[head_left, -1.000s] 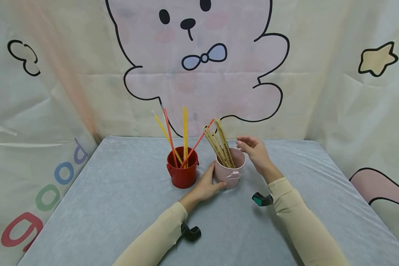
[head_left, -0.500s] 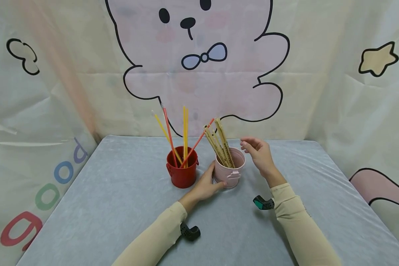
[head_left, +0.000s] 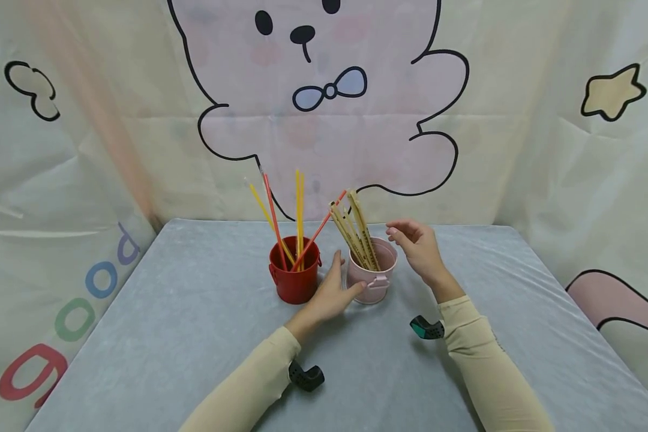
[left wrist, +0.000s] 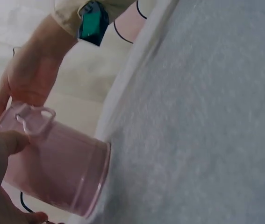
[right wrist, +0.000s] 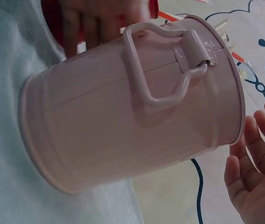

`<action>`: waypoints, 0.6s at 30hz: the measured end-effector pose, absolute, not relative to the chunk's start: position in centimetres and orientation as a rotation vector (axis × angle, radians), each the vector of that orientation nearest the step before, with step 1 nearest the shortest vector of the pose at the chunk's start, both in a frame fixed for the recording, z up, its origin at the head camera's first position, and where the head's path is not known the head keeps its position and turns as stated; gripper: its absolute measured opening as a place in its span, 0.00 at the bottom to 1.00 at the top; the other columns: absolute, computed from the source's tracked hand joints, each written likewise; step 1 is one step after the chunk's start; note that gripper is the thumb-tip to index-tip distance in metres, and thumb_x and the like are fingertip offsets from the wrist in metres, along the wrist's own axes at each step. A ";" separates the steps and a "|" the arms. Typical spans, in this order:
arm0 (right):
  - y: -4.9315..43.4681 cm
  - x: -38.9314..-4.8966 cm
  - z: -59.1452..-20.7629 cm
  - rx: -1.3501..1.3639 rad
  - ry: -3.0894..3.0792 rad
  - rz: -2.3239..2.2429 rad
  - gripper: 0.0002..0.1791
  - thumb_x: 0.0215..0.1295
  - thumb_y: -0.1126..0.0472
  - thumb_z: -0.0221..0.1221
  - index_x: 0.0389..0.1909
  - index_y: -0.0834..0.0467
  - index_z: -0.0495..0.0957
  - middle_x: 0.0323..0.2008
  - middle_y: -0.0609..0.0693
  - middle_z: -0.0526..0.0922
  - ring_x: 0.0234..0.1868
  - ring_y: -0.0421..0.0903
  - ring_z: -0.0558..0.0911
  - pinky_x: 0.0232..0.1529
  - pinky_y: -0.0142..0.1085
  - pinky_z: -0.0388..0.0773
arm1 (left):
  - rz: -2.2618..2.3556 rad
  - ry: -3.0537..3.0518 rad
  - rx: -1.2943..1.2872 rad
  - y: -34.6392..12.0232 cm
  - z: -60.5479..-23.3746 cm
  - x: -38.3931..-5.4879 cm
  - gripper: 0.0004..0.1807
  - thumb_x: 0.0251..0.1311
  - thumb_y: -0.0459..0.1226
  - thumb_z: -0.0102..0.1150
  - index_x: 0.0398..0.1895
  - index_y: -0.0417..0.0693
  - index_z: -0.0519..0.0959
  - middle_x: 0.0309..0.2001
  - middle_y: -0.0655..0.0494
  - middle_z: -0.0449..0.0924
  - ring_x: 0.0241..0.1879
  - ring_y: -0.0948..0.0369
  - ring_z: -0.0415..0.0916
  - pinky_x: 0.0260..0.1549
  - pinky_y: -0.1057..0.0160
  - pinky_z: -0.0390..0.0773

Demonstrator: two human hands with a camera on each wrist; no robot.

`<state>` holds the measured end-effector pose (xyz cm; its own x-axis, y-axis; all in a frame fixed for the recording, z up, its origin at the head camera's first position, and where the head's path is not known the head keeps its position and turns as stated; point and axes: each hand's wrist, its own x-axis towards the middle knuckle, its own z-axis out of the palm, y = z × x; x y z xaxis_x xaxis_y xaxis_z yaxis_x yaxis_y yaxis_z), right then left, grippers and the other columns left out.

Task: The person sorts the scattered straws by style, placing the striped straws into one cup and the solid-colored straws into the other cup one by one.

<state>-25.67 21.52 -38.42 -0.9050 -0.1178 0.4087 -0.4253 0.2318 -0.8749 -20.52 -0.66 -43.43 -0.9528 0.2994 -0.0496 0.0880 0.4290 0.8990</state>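
A small pink metal bucket with side handles stands upright on the table, holding several pale tan sticks with dark markings. My left hand is at its left side, fingers extended and apart from the wall, the thumb tip right at the bucket's front. In the left wrist view the thumb lies by the pink handle. My right hand hovers at the bucket's right rim, fingers loosely bent and holding nothing. In the right wrist view its fingertips come close to the rim.
Just left of the left hand stands a red bucket with several thin red and yellow sticks leaning in it. A grey-blue cloth covers the table. Behind hangs a printed curtain with a cartoon bear.
My left fingers have come away from the pink bucket's side and straightened leftward toward the red bucket. My right hand has drawn slightly away from the rim. The buckets stay in place.
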 end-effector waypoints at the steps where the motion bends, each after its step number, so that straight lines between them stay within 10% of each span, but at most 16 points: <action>1: 21.5 -25.7 -38.4 0.515 -2.252 1.725 0.14 0.75 0.64 0.56 0.49 0.73 0.78 0.37 0.39 0.83 0.37 0.33 0.81 0.42 0.27 0.79 | 1.513 2.511 0.333 -0.7 -43.1 -20.4 0.53 0.66 0.55 0.57 0.83 0.47 0.37 0.81 0.47 0.50 0.81 0.48 0.47 0.78 0.40 0.51; 11: 21.4 -25.8 -38.4 0.562 -2.272 1.677 0.13 0.74 0.64 0.56 0.49 0.72 0.79 0.36 0.36 0.82 0.37 0.33 0.82 0.41 0.24 0.77 | 1.267 2.694 0.362 -2.2 -38.9 -19.1 0.45 0.70 0.55 0.54 0.80 0.41 0.52 0.80 0.45 0.55 0.80 0.50 0.52 0.77 0.46 0.57; 18: 21.8 -25.5 -38.2 0.533 -2.290 1.674 0.14 0.74 0.63 0.57 0.50 0.71 0.79 0.36 0.36 0.82 0.37 0.32 0.80 0.43 0.23 0.77 | 1.113 2.753 0.470 -2.8 -36.7 -18.1 0.31 0.70 0.55 0.54 0.69 0.47 0.74 0.67 0.51 0.77 0.69 0.52 0.72 0.67 0.47 0.73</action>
<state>-25.55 21.78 -38.21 -0.9004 -0.1418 0.4114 -0.4350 0.2708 -0.8588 -18.14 -2.78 -36.67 -0.9423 0.3346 -0.0082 0.2349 0.6786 0.6959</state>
